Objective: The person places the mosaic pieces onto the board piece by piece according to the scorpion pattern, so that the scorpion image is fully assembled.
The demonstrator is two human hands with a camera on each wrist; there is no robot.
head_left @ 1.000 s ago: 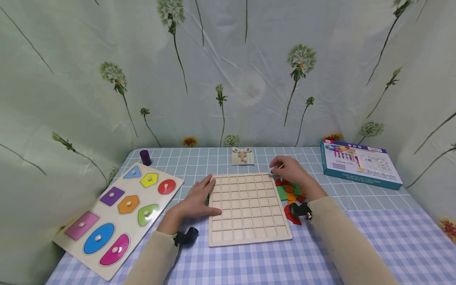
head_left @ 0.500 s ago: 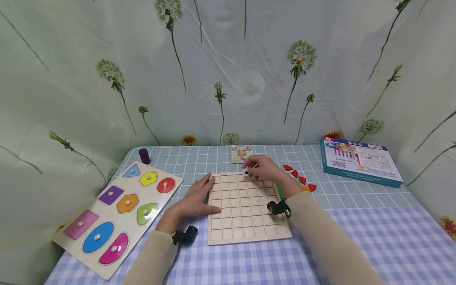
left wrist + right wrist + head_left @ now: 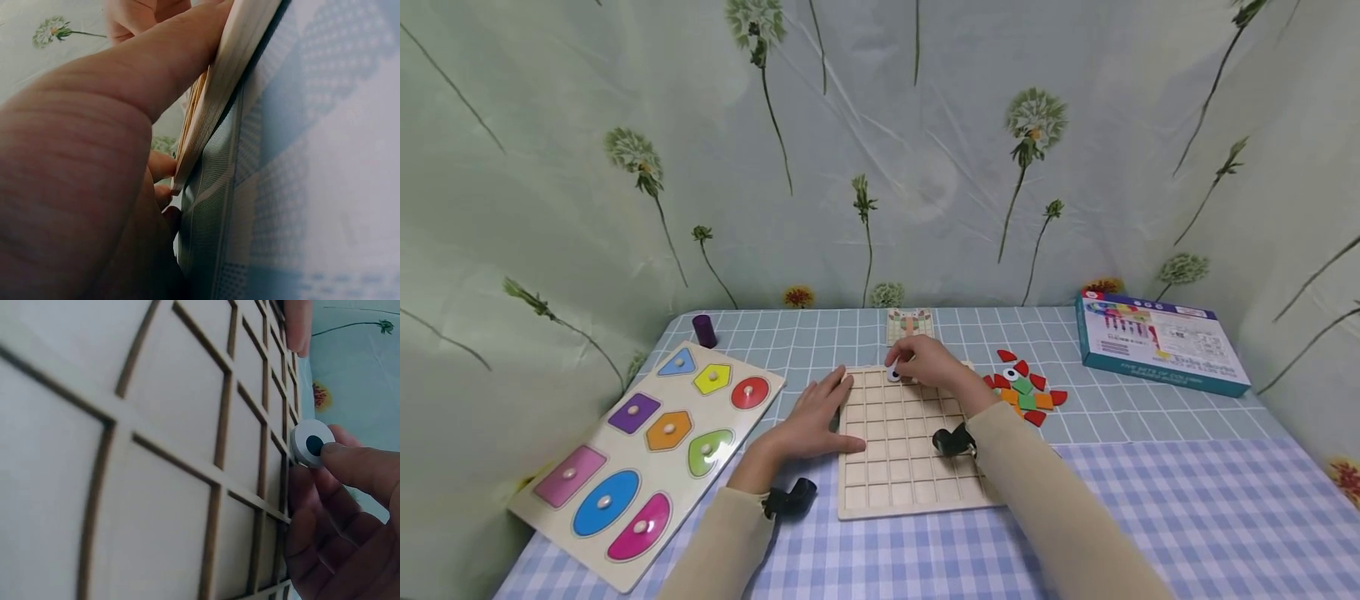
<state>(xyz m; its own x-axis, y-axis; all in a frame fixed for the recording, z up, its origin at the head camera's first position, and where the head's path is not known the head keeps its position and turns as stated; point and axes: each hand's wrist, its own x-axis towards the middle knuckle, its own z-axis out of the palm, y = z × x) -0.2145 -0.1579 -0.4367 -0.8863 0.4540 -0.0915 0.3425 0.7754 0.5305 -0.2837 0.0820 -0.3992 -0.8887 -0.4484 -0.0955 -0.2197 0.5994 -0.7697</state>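
Observation:
In the head view, a pale wooden grid board (image 3: 901, 475) lies on the table. My left hand (image 3: 811, 425) rests along its left edge with fingers extended; the left wrist view has the thumb (image 3: 169, 53) lying over the board's rim. Over the board's far rows, my right hand (image 3: 928, 364) pinches a white round eye piece (image 3: 306, 442) with a black dot, between thumb and fingers. The piece is tilted near the grid; whether it touches cannot be told. Right of the board lie several red, green (image 3: 1022, 386) and orange pieces, and a second eye piece (image 3: 1011, 374).
A small card with a patterned animal face (image 3: 910, 326) lies behind the board. At left are a knobbed shape puzzle (image 3: 681, 487) and a dark purple cylinder (image 3: 704, 331). A teal and white box (image 3: 1157, 342) sits at the back right.
My right hand has moved left from the loose pieces to the board's far rows, carrying the eye piece. The loose pieces have come into fuller view. My left hand has stayed put.

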